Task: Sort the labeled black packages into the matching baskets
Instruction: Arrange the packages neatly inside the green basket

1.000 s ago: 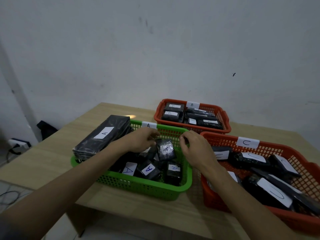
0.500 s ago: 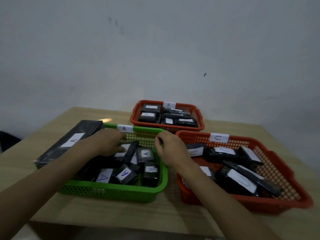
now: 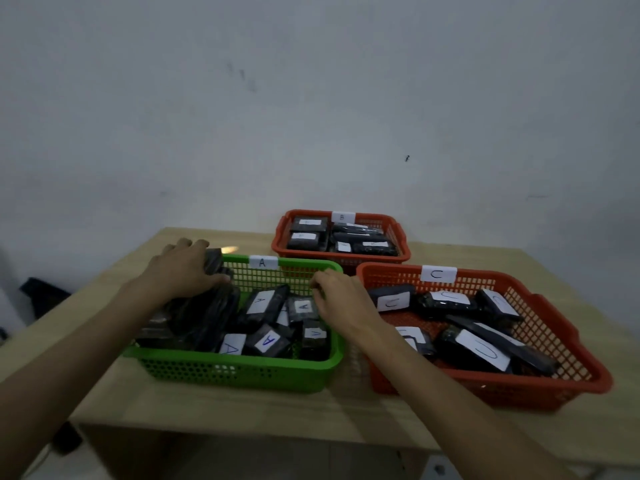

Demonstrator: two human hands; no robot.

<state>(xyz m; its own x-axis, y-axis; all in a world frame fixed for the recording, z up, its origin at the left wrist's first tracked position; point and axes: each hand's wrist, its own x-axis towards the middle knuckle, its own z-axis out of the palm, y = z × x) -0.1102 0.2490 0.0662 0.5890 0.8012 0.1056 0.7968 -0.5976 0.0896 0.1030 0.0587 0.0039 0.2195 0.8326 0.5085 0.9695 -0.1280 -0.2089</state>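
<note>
The green basket (image 3: 242, 370), labelled A, holds several black packages with A labels. A long black package (image 3: 204, 313) lies tilted along the basket's left side, and my left hand (image 3: 183, 268) grips its far end. My right hand (image 3: 337, 299) hovers over the basket's right rim with fingers curled; I cannot tell whether it holds anything. An orange basket labelled C (image 3: 568, 344) on the right and an orange basket labelled B (image 3: 282, 233) at the back both hold black labelled packages.
The three baskets stand on a light wooden table (image 3: 214, 407) against a white wall. A dark object (image 3: 41, 296) lies on the floor at the left. The table's front edge is near me.
My left hand has moved onto the far end of the long package, which has shifted from overhanging the basket's left rim to lying more inside it. The camera has shifted.
</note>
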